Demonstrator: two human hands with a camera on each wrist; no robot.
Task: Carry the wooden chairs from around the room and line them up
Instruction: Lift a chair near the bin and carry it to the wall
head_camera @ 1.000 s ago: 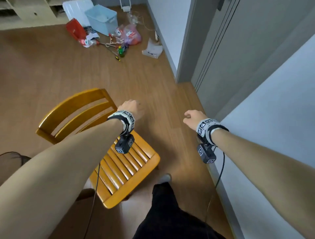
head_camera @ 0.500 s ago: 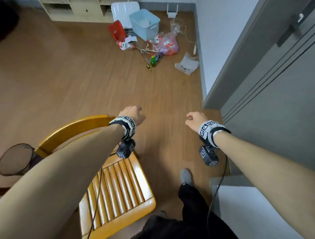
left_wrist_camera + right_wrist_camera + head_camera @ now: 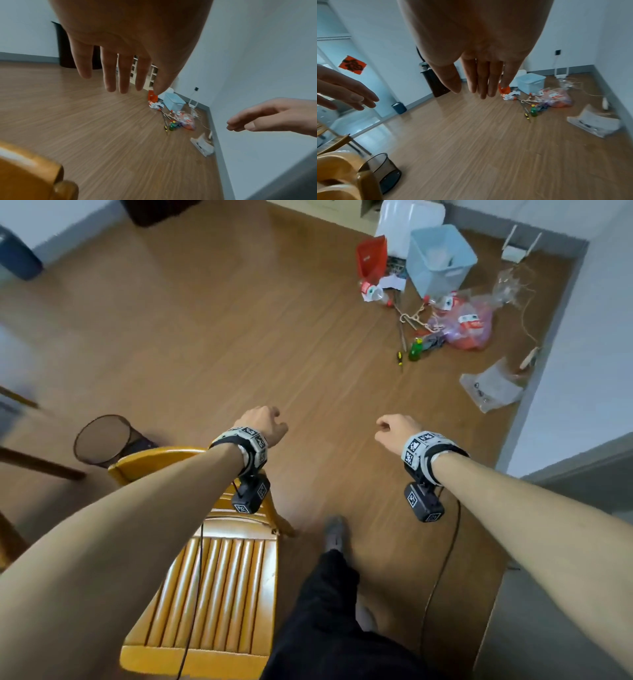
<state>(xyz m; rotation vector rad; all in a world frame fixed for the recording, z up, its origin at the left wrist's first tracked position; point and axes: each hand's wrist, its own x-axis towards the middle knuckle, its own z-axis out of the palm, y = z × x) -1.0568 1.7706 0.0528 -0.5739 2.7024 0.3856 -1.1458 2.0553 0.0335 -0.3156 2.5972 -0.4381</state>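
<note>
A sparsely furnished room of a home or small office was shown, with a wood-laminate floor (image 3: 212, 330), pale walls and grey skirting. Household clutter was heaped in one corner: a light blue plastic bin (image 3: 440, 260), a red bag (image 3: 371, 261) and a green bottle (image 3: 415, 350). A mesh wastebasket (image 3: 106, 440) and a red paper decoration (image 3: 352, 65) on a glass panel were also seen.

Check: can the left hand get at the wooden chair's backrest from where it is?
Probably yes. The left hand hangs open and empty just past the wooden chair, whose top rail sits under the left forearm. Nothing lies between them; it would need to draw back and down.
</note>
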